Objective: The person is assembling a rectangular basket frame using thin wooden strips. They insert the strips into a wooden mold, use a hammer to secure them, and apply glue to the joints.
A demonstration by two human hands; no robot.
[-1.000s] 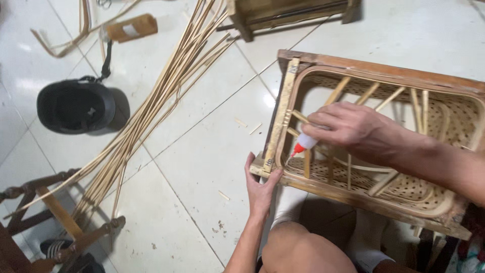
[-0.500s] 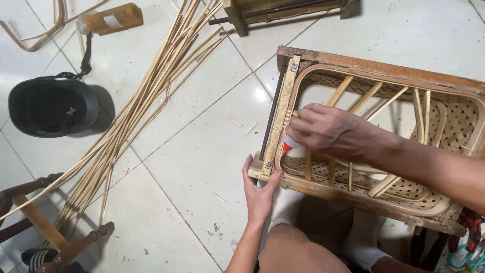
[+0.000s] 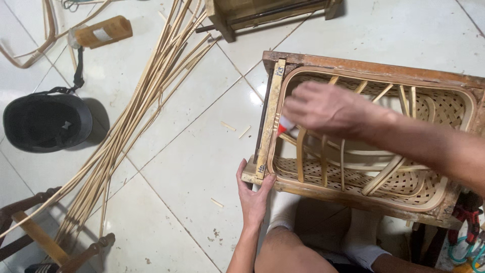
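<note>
Left hand: left hand [image 3: 254,194] grips the near corner of the wooden frame [image 3: 371,64], thumb over the rail, fingers curled under; unchanged from a second ago.
Right hand: right hand [image 3: 323,107] closed around a small red-tipped tool [image 3: 284,126], which it presses to the rail beside the woven cane panel [image 3: 419,184]; slightly blurred.
Change: the right hand has travelled along that rail away from the left hand; work appears to be advancing up that edge.
Surface: white tiled floor [image 3: 192,167], cane offcuts scattered left of the left hand.
Room: bundle of cane strips [image 3: 136,111] further left; black helmet [image 3: 46,121] beyond it; red-handled pliers [image 3: 470,212] below the right forearm.
</note>
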